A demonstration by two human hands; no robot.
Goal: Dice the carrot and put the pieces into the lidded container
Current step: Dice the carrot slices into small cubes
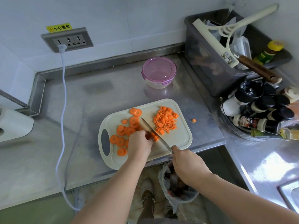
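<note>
The carrot is all on the board (181,139): round slices (127,131) spread on its left half, a heap of dice (165,120) on its right, and one stray cube (194,120) on the counter (97,97) just beside the board. Dicing is under way, perhaps half done. The left hand (139,144), fingers curled, holds down a few slices mid-board, and the right hand (187,165) grips the handle of the knife (155,135), blade laid slantwise against them. Next come more cuts close to those fingertips (they should stay tucked), then the remaining slices. The container (159,72) stands behind the board, well apart, pink lid clipped on and seemingly empty; it needs opening before any dice go in.
</note>
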